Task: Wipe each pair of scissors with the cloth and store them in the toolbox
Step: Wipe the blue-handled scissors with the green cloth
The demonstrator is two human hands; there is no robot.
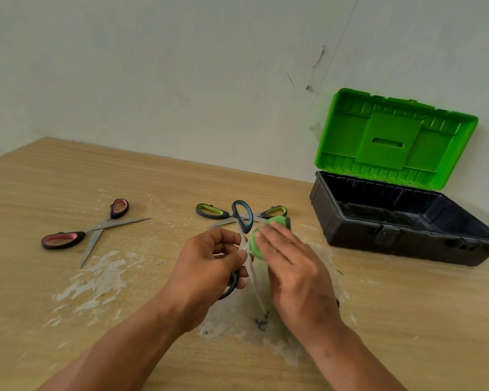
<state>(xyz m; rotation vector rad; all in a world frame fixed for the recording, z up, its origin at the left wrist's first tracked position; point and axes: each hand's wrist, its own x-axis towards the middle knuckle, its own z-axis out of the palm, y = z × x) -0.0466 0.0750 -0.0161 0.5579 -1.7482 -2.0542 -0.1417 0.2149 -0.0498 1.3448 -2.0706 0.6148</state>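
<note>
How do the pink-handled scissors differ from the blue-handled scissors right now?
The pink-handled scissors lie flat on the table, untouched; the blue-handled scissors are held up in the left hand. The pink pair lies apart from the green cloth; the right hand presses it against the blue pair. Handle inserts are pink versus blue. Both are spread open, with black grips and steel blades, outside the toolbox.

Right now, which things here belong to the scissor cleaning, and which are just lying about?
Job:
blue-handled scissors in left hand
green cloth in right hand
pink-handled scissors
green-handled scissors
toolbox

Lying about:
small dark bits
</note>
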